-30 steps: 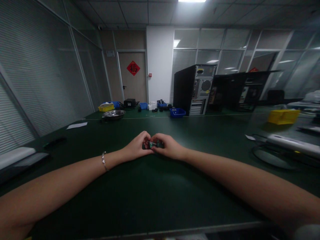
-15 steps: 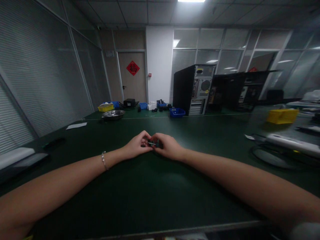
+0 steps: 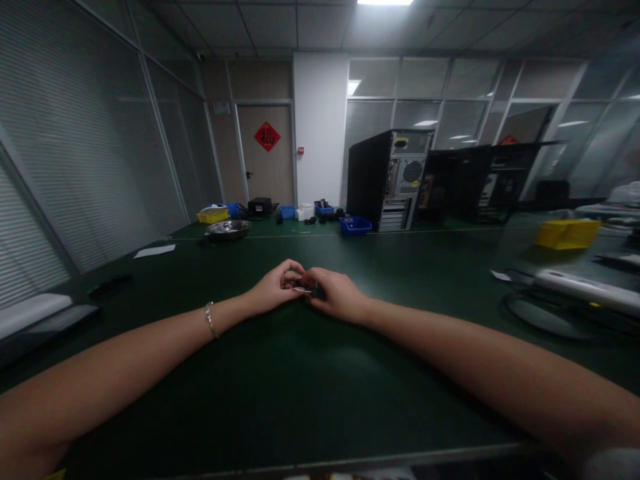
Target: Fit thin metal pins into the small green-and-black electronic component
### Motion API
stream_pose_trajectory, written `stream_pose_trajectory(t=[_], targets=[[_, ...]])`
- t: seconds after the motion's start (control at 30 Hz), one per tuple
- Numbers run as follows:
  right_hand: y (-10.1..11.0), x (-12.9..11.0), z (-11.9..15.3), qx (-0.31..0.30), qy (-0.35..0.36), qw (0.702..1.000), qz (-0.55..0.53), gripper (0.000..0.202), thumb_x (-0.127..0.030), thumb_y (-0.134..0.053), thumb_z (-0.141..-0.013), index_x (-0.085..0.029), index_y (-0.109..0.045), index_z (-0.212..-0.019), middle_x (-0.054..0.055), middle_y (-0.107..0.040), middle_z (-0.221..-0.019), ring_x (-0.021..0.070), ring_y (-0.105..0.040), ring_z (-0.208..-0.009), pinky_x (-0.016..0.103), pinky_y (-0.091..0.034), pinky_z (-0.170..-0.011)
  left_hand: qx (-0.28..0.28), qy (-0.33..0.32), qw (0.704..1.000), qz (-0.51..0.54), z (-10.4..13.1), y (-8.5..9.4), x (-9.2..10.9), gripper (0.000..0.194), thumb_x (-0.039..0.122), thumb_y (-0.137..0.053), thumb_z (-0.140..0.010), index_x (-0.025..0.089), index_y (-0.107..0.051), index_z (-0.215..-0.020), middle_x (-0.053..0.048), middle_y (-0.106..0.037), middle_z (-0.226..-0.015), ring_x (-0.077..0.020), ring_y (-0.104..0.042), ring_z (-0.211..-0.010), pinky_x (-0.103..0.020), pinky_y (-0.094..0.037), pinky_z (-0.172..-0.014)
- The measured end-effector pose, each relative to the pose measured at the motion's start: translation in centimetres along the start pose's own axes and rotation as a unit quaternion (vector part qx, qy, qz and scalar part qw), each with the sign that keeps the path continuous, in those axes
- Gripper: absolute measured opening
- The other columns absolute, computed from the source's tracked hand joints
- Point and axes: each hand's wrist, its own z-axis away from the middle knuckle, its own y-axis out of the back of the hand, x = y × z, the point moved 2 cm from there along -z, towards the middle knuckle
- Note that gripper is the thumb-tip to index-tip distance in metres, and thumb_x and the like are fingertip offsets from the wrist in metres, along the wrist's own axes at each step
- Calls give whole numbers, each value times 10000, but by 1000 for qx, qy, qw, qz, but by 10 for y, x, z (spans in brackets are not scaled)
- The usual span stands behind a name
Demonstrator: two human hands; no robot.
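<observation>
left hand [image 3: 275, 288] and right hand [image 3: 336, 293] close together over the green counter [image 3: 310, 393]
the right hand's grip pinches a thin pale tool [image 3: 302, 291] between the two; whether the left hand's grip holds anything, i cannot tell.

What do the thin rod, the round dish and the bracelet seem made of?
Thin rod: perhaps bare metal, given its pale glint; too small to be sure.
Round dish: probably polished metal, judging by its silvery, bright highlights.
Bracelet: likely silver-toned metal, from its small glints.
</observation>
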Motion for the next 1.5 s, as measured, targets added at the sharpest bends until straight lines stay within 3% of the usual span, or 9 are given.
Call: stream_pose_trajectory(t=[0.37, 0.73, 1.1, 1.3, 1.5], targets=[[0, 4, 0, 22, 7, 999, -45, 278, -175, -597, -823, -192, -557, -1098, 61, -637, -1022, 178, -600, -886, 268, -443, -728, 1, 18, 1000, 14, 1, 0, 4, 334, 101, -626, -773, 176, -457, -1051, -64, -670, -990, -196, -638, -936, -313, -452, -785], [-3, 11, -2, 36, -12, 997, -66, 186, -188, -574, -835, -181, -604, -1018, 45, -628, -945, 158, -569, -809, 255, -426, -701, -10, 24, 999, -19, 1, 0, 6, 319, 115, -622, -775, 175, -453, -1039, -25, -656, -863, -113, -572, -671, -211, -357, -572], [3, 6, -1, 34, -17, 996, -76, 202, -332, -524, -902, -173, -612, -991, 49, -633, -946, 151, -573, -803, 250, -419, -679, 3, 19, 999, -33, 3, -2, 11, 240, 161, -531, -852, 180, -476, -1085, -32, -617, -967, -166, -583, -904, -314, -422, -811], [4, 8, -1, 37, -22, 997, -61, 207, -324, -501, -919, -172, -610, -1009, 48, -633, -943, 145, -563, -792, 243, -403, -672, 3, 22, 1000, -11, 0, 0, 1, 290, 174, -556, -846, 182, -465, -1121, -42, -638, -978, -183, -602, -926, -346, -434, -849], [6, 14, -2, 38, -25, 999, -13, 237, -357, -466, -935, -179, -610, -994, 33, -601, -862, 129, -522, -713, 233, -372, -633, 42, 16, 998, -36, -2, 6, -7, 228, 245, -562, -864, 163, -518, -1073, -45, -626, -970, -174, -604, -883, -344, -451, -843]])
